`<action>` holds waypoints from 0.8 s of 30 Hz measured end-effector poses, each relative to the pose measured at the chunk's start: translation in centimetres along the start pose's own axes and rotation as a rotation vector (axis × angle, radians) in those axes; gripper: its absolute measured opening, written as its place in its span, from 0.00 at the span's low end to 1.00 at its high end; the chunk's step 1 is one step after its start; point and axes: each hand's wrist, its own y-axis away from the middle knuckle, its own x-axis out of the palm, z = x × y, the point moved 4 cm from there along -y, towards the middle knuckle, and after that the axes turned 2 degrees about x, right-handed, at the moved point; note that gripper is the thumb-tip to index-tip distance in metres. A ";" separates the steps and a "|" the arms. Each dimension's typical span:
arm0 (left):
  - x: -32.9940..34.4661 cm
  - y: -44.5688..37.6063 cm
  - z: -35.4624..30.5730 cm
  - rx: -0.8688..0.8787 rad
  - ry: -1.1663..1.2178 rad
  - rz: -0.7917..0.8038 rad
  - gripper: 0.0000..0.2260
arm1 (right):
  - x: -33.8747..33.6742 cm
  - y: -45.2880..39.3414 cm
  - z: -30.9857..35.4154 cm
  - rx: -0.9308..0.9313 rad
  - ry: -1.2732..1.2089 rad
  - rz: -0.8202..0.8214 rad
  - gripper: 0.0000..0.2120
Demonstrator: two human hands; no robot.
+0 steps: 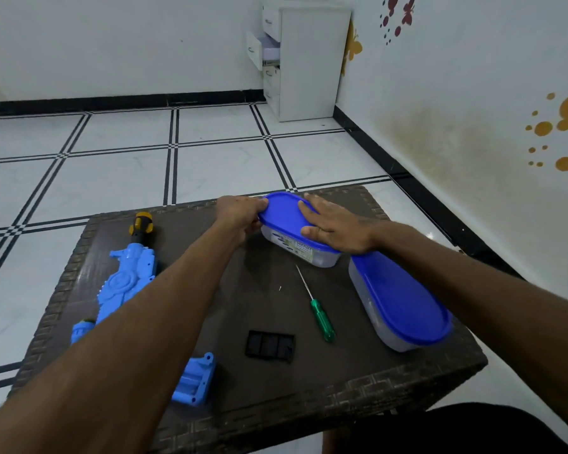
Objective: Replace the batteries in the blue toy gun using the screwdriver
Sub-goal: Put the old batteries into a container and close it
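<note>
- Pressing flat, the right hand [336,229] has its fingers [309,211] spread on the blue lid [284,214].
- Left hand [240,214] fingers pinch the lid's edge.
- Screwdriver [315,304] lies mid-tabletop [358,381]; the blue toy gun [125,283] lies far left.

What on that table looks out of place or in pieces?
The blue toy gun is partly taken apart: a loose blue cover lies near the table's front edge, and a black ribbed piece sits alone beside the green screwdriver. A tiny pale speck, perhaps a screw, lies loose mid-table. Nothing looks spilled or broken.
</note>
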 end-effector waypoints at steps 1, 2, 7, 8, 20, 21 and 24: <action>0.0 0.0 0.0 0.002 -0.002 -0.009 0.07 | 0.1 -0.1 -0.1 -0.005 -0.004 -0.012 0.32; 0.0 0.0 0.0 0.007 -0.010 -0.014 0.07 | 0.1 -0.2 -0.1 -0.007 -0.009 -0.011 0.31; -0.2 0.2 0.0 0.048 -0.058 -0.030 0.05 | -2.2 0.0 -1.6 0.019 -0.129 0.195 0.43; -0.3 0.2 0.0 0.047 -0.067 -0.028 0.05 | -2.6 0.1 -1.9 0.022 -0.108 0.213 0.45; -0.2 0.3 -0.1 0.049 -0.097 -0.051 0.04 | -1.8 -0.3 -1.8 0.032 0.030 0.191 0.48; -0.1 0.4 -0.2 0.059 -0.094 -0.052 0.05 | -1.9 -0.4 -1.8 0.039 0.044 0.190 0.48; -0.4 0.8 0.1 0.079 -0.086 -0.074 0.07 | -2.8 -0.4 -1.2 0.058 0.084 0.185 0.48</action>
